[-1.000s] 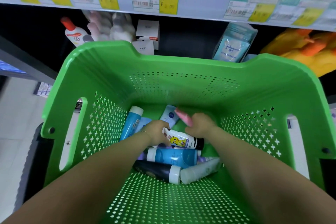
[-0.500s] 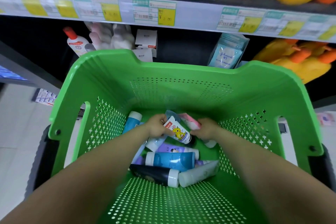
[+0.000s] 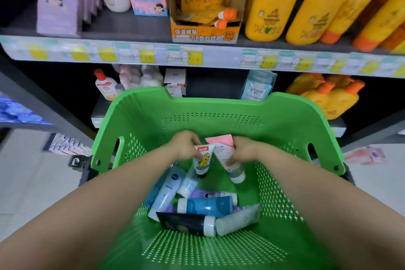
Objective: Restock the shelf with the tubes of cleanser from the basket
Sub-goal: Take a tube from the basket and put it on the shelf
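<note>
Grip: left hand (image 3: 186, 146) grasping duck tube (image 3: 202, 160) | right hand (image 3: 244, 149) grasping pink-ended tube (image 3: 225, 152) at its 3 o'clock | both higher in basket (image 3: 219, 104) than earlier

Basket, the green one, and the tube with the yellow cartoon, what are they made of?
Green basket: hard moulded plastic, by its slightly shiny walls with punched holes. Cartoon tube: probably soft plastic, smooth and printed, with a wide flat end.
</note>
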The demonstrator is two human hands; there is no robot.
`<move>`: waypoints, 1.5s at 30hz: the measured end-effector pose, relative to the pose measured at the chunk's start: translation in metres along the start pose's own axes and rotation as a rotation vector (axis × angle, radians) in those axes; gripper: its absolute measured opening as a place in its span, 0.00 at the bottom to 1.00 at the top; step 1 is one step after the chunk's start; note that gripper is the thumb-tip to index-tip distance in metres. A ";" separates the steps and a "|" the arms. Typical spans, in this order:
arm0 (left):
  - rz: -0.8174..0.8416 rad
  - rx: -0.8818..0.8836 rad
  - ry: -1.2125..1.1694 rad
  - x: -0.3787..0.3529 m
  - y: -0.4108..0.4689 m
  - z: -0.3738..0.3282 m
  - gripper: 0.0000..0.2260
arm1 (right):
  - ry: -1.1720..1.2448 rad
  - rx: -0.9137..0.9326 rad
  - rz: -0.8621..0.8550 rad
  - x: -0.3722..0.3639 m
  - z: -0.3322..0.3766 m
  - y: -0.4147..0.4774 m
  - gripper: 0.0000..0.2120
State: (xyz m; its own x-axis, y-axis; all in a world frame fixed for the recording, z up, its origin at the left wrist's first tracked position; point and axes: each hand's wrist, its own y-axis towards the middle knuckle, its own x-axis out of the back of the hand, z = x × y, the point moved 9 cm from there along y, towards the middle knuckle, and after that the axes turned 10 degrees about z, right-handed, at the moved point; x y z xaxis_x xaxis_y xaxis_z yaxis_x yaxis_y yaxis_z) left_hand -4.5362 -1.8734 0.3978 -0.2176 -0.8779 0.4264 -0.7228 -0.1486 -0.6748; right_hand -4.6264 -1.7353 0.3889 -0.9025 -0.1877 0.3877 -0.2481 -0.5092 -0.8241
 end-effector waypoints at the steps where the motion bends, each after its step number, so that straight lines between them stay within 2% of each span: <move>1: -0.021 -0.012 0.009 0.006 -0.004 -0.004 0.16 | 0.000 0.022 -0.035 0.006 0.005 -0.006 0.19; 3: -0.047 -0.049 0.027 0.017 -0.013 -0.014 0.16 | -0.002 0.061 -0.094 0.017 0.014 -0.019 0.17; 7: -0.079 -0.159 0.041 0.037 -0.037 -0.040 0.12 | 0.040 0.118 -0.200 0.034 0.026 -0.043 0.25; 10: -0.109 -0.256 0.014 0.049 -0.056 -0.057 0.11 | 0.096 0.185 -0.259 0.046 0.034 -0.065 0.26; 13: -0.157 -0.360 -0.082 0.059 -0.073 -0.070 0.10 | 0.145 0.255 -0.325 0.059 0.041 -0.091 0.26; 21: -0.236 -0.610 -0.359 0.082 -0.133 -0.110 0.10 | 0.268 0.437 -0.506 0.086 0.062 -0.169 0.17; 23: -0.276 -0.651 -0.395 0.091 -0.147 -0.122 0.10 | 0.279 0.479 -0.568 0.094 0.070 -0.187 0.18; 27: -0.349 -0.717 -0.517 0.110 -0.174 -0.146 0.11 | 0.405 0.607 -0.651 0.111 0.085 -0.222 0.26; 30: -0.389 -0.766 -0.597 0.127 -0.192 -0.162 0.12 | 0.466 0.659 -0.713 0.125 0.092 -0.247 0.27; 38: -0.395 -0.928 -0.633 0.173 -0.235 -0.218 0.09 | 0.598 0.878 -0.859 0.155 0.124 -0.315 0.22; 45: -0.451 -1.033 -0.545 0.200 -0.280 -0.272 0.10 | 0.620 0.982 -0.995 0.181 0.139 -0.367 0.17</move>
State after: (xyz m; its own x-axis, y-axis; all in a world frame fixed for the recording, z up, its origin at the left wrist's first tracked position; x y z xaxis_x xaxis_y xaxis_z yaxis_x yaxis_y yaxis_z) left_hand -4.5561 -1.8832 0.8355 0.3043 -0.9522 0.0254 -0.8917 -0.2754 0.3591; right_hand -4.6494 -1.6991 0.8194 -0.5784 0.7985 0.1668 -0.7244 -0.5968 0.3451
